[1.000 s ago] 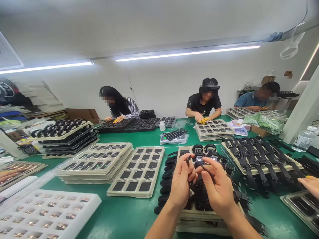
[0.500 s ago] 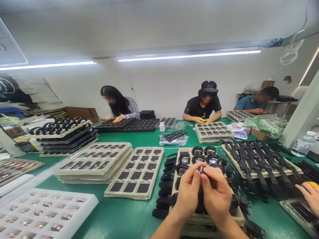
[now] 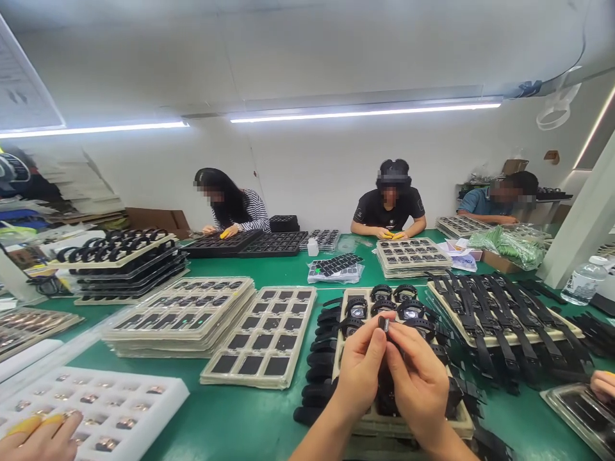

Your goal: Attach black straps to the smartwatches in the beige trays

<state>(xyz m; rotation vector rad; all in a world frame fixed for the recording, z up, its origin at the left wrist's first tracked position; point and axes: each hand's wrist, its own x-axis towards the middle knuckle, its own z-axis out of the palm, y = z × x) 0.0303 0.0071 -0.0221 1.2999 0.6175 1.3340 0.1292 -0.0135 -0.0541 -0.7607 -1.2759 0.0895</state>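
My left hand (image 3: 361, 358) and my right hand (image 3: 417, 371) meet at the lower middle, both closed. Pinched between their fingertips is the end of a black watch strap (image 3: 384, 323), where a small greyish part shows. The rest of the strap is mostly hidden by my palms. Right beneath my hands lies a cream tray (image 3: 339, 349) of black-strapped watches, such as the watch (image 3: 356, 308) at its back left. More straps jut out from both sides of this tray.
A co-worker's hand with yellow finger covers (image 3: 45, 432) is over a white foam tray (image 3: 163, 410). Another person's hand (image 3: 603, 386) is at the right edge. Left stand trays of dark square parts (image 3: 263, 339); right, a strap-covered tray (image 3: 509, 314) and a bottle (image 3: 583, 282). Several people sit opposite.
My hands stay together, with the strap end turned slightly. A co-worker's hand has come in over the foam tray at lower left. The hand at the right edge has shifted down and right.
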